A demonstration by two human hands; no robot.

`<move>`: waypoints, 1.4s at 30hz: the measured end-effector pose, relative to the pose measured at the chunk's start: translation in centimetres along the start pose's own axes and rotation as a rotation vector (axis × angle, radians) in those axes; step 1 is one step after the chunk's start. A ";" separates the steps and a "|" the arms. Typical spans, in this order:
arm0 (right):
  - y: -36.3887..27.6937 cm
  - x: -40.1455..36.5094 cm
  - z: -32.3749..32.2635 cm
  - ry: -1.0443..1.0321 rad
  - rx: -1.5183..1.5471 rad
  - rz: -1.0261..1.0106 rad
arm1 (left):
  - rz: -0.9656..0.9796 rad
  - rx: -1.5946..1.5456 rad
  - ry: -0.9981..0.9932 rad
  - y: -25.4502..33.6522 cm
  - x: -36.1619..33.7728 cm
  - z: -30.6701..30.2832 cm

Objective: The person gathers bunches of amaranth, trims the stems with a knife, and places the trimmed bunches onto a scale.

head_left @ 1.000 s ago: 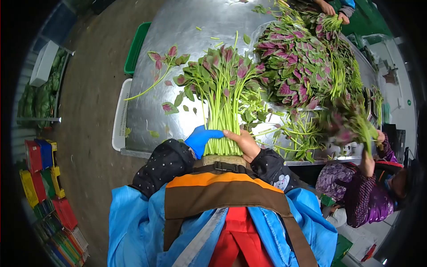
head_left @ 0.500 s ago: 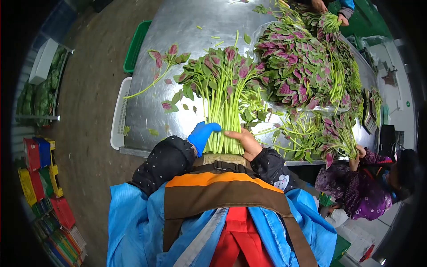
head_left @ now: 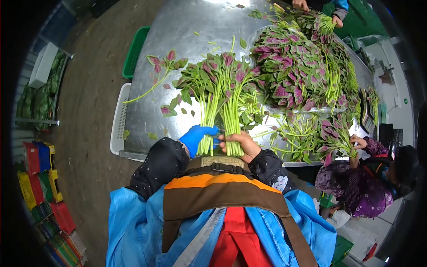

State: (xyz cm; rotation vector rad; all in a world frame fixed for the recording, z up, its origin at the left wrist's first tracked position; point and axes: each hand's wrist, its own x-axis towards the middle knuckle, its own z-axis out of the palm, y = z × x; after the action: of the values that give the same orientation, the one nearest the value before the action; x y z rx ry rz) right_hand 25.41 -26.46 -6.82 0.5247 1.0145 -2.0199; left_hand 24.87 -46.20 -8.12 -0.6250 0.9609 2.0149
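Note:
My left hand [head_left: 195,137], in a blue glove, is closed around the stems of a bunch of red-and-green amaranth [head_left: 208,111]. Bare, my right hand [head_left: 243,144] grips a second bunch of amaranth [head_left: 230,109] just beside it. A narrow gap parts the two sets of stems near my hands, while their leafy tops still touch. Both bunches lie on the metal table [head_left: 171,26] with the cut ends toward my waist. A single amaranth stalk [head_left: 155,84] lies to the left with a few loose leaves.
A large amaranth pile [head_left: 293,66] covers the right of the table. Loose stems [head_left: 293,138] lie below it. A white basket [head_left: 119,120] and a green crate [head_left: 135,51] stand at the left edge. Co-workers handle amaranth at right [head_left: 356,142] and top right.
The single mass of stems between my hands has parted into two bunches. My left hand has shifted slightly left, and my right fingers now wrap around the right bunch.

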 end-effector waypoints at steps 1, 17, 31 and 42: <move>-0.2 -0.2 0.8 0.020 -0.039 0.017 | 0.031 0.041 -0.055 -0.4 0.0 0.2; -8.3 -5.8 -0.3 0.190 -0.308 -0.482 | 0.578 -0.392 -0.189 11.3 -8.7 1.2; 0.7 0.6 0.8 -0.095 -0.085 -0.114 | 0.171 -0.162 -0.117 -2.2 1.2 1.2; -1.6 0.8 0.4 0.056 -1.684 -0.736 | -0.015 0.123 -0.156 -2.0 2.8 0.4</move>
State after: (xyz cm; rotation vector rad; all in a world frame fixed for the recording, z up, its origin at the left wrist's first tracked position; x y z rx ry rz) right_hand 23.60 -26.63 -6.32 -0.7935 2.6163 -0.9128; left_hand 24.89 -43.84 -10.66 -0.4008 0.9743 1.9432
